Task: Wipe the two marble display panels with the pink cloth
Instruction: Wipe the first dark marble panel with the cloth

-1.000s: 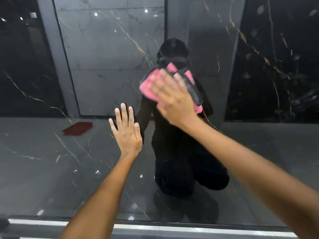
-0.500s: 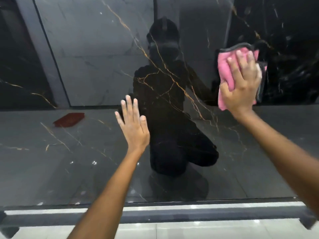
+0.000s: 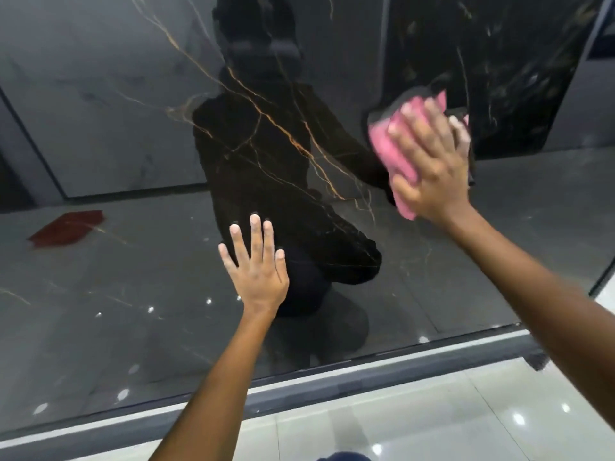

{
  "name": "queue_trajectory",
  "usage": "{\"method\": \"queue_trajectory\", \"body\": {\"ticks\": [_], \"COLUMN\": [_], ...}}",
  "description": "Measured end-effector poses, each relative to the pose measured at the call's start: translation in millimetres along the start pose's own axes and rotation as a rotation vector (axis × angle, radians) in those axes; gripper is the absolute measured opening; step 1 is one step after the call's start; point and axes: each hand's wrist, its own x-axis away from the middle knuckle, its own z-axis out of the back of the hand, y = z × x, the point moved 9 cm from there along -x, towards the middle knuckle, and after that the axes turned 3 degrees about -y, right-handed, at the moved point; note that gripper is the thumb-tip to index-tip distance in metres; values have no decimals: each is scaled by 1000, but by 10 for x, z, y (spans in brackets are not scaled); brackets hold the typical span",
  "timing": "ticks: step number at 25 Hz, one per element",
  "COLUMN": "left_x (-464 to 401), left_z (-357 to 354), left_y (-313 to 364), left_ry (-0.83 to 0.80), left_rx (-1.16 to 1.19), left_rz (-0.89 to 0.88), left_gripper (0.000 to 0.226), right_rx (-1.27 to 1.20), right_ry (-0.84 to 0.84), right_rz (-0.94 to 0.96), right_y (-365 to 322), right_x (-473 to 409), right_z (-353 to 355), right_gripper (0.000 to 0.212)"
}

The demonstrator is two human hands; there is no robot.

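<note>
A glossy black marble panel (image 3: pixel 139 311) with gold veins stands upright in front of me and mirrors the room. My right hand (image 3: pixel 432 161) presses the pink cloth (image 3: pixel 394 151) flat against the panel's right part, fingers spread straight over it. My left hand (image 3: pixel 256 264) lies flat on the panel lower down, near its middle, fingers straight and spread. A second panel is not plainly told apart from the reflections.
The panel's lower edge sits on a grey rail (image 3: pixel 332 384) above a white tiled floor (image 3: pixel 416 427). The panel's right edge (image 3: pixel 602 271) is near the frame's right side. A red flat thing (image 3: pixel 66 227) shows as a reflection at left, as does a kneeling person.
My right hand swept the cloth from the panel's middle to the right, then slightly down. My left hand stayed flat on the panel. The view tilted and moved closer.
</note>
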Motion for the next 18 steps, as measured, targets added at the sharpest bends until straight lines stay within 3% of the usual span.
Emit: {"method": "queue_trajectory", "body": {"ticks": [1, 2, 4, 6, 8, 10, 12, 15, 17, 18], "left_x": [19, 37, 49, 44, 51, 66, 88, 98, 129, 126], "left_z": [-15, -28, -33, -17, -20, -24, -26, -34, -54, -68], "left_y": [3, 4, 6, 15, 25, 38, 46, 54, 70, 70], "left_ry": [13, 22, 25, 26, 18, 15, 24, 50, 69, 71], "left_rx": [8, 7, 6, 4, -22, -41, -45, -64, -86, -107], "left_rz": [-6, -17, -32, -44, -56, -63, -64, -49, -67, -68], "left_gripper": [56, 56, 55, 55, 56, 56, 57, 56, 56, 56], "right_rx": [-54, -87, -102, -66, -98, -138, -143, -167, -153, -134], "right_ry": [92, 139, 19, -278, -546, -518, -385, -130, -92, -151], "right_rz": [-188, -240, -12, 341, 632, 766, 614, -21, -363, -390], "right_y": [7, -201, -1049, -1816, -2102, -1919, -1392, -532, -546, -764], "right_x": [-95, -54, 436, 1431, 2306, 2449, 1935, 1195, 1514, 1824], "right_z": [12, -33, -290, -594, -705, -635, -516, -373, -425, -508], "right_gripper": [70, 68, 66, 68, 73, 74, 66, 58, 63, 63]}}
